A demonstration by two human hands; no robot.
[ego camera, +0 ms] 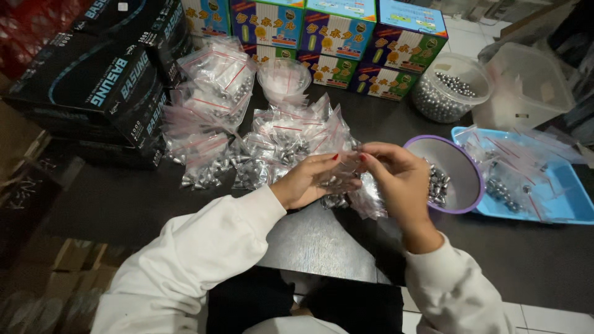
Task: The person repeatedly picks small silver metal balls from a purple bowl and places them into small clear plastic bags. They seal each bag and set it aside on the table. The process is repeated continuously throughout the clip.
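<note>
The little clear bag of shiny metal balls sits between our two hands, just above the dark worktop. Our left hand cups it from below, fingers curled shut around it. Our right hand pinches the bag's top edge — thumb and fingertips pressed together on the plastic. Another clear bag hangs under our right hand.

Just beside our right hand stands a grey bowl with a purple rim, with metal balls inside. Next to it lies a blue tray holding more small bags with red strips.

Behind our hands we see a big pile of filled bags. Further back there is a clear tub of metal balls, an empty clear tub, a small clear cup and a row of bright boxes. Black boxes are stacked on the left.
</note>
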